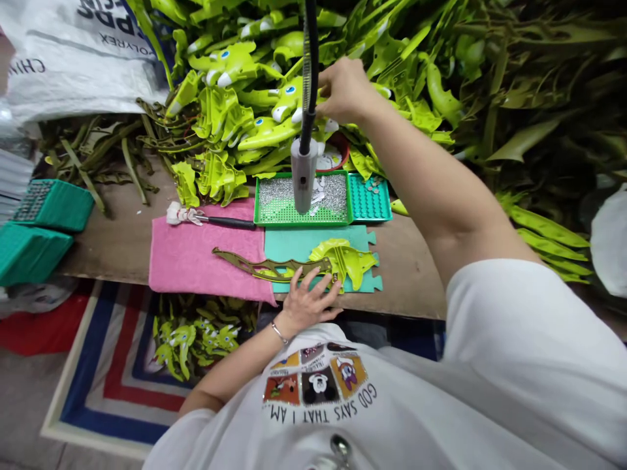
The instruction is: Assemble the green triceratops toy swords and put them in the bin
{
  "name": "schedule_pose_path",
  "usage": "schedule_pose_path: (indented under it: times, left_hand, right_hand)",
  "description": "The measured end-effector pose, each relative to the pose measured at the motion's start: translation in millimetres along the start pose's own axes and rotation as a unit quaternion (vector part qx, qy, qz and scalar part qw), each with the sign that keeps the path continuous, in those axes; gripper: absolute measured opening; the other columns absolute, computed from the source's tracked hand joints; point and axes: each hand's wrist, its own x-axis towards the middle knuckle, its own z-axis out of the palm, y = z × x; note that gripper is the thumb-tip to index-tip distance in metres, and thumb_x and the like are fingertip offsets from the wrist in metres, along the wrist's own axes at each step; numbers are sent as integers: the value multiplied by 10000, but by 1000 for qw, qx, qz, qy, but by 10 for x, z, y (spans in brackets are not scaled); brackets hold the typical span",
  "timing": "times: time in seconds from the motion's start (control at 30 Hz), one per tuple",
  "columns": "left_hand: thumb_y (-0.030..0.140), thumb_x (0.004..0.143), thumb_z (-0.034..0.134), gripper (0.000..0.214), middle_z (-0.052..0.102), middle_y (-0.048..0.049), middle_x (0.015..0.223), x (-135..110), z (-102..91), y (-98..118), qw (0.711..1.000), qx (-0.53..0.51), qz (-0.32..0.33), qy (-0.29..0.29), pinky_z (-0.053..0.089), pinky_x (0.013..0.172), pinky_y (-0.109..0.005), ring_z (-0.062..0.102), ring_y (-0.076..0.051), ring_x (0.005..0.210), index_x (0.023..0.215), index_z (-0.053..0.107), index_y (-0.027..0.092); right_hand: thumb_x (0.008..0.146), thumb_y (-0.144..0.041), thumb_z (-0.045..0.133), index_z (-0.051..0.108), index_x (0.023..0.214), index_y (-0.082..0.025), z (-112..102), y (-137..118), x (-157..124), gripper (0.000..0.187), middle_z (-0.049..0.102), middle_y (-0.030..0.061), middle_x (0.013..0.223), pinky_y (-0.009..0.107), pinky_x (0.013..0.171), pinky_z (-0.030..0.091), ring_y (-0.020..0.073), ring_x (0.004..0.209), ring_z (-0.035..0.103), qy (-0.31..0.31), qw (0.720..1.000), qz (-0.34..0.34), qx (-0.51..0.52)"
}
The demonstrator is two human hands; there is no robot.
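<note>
My left hand (309, 301) lies with fingers spread on the near edge of a long olive-brown plastic piece with cut-outs (274, 266) and a lime-green plastic shell (350, 262). These two overlap on the teal foam mat (318, 235), and the olive piece reaches over the pink towel (206, 251). My right hand (349, 91) is stretched to the heap at the back, its fingers curled by a lime-green animal-head piece with a blue eye (289, 96). The cable partly hides its fingertips, and what they grip cannot be made out.
A grey-tipped electric screwdriver (304, 175) hangs over a green tray of screws (277, 196) and a teal tray (369, 203). A black-handled tool (228, 222) lies on the towel. Olive pieces (130, 163) and teal boxes (56, 205) are left, a white sack (78, 78) behind.
</note>
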Motion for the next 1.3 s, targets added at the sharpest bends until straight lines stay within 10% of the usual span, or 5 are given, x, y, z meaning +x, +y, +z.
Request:
schedule_pose_path:
  times: [0.23, 0.47, 0.8, 1.0, 1.3]
  left_hand:
    - [618, 872, 649, 506, 694, -82, 1239, -27, 12, 2, 1000, -4, -3, -10, 207, 1220, -533, 530, -307, 1282, 1241, 705, 276]
    - [591, 883, 655, 502, 711, -82, 1217, -37, 1, -2, 1000, -24, -3, -18, 223, 1221, -530, 535, -300, 1298, 1264, 689, 265]
    - [592, 926, 597, 523, 696, -83, 1314, -102, 46, -9, 994, -55, -13, -91, 200, 1236, -577, 540, -327, 1342, 1361, 633, 302]
    - [546, 960, 567, 500, 695, -86, 1329, -77, -23, 2, 996, -42, -10, -82, 151, 1248, -584, 548, -322, 1348, 1378, 621, 277]
    - [410, 958, 617, 305, 765, -43, 1152, -197, -183, -134, 994, -101, 18, -49, 402, 1093, -394, 639, -220, 1209, 1233, 675, 294]
  right_hand:
    - [695, -228, 890, 660, 1275, -36, -237, -45, -159, 653, 729, 192, 1215, 428, 1087, 525, 192, 1124, 686, -42, 987, 41, -148]
    - [657, -591, 742, 689, 1191, 37, -615, -13, -451, 827, 743, 158, 1168, 300, 885, 528, 223, 1092, 694, 25, 994, 77, -76]
    - [301, -645, 938, 839, 916, -281, -1098, 689, -2242, 721, 780, 90, 800, 382, 556, 326, 95, 580, 535, 218, 945, 243, 24]
    - [225, -514, 996, 817, 663, -349, -738, 1009, -3144, 501, 767, 93, 756, 540, 723, 554, 262, 653, 655, 141, 957, 221, 126]
    - [568, -455, 938, 822, 816, -346, 112, 815, -3083, 294, 803, 42, 907, 502, 941, 611, 297, 921, 740, -6, 979, 64, 195]
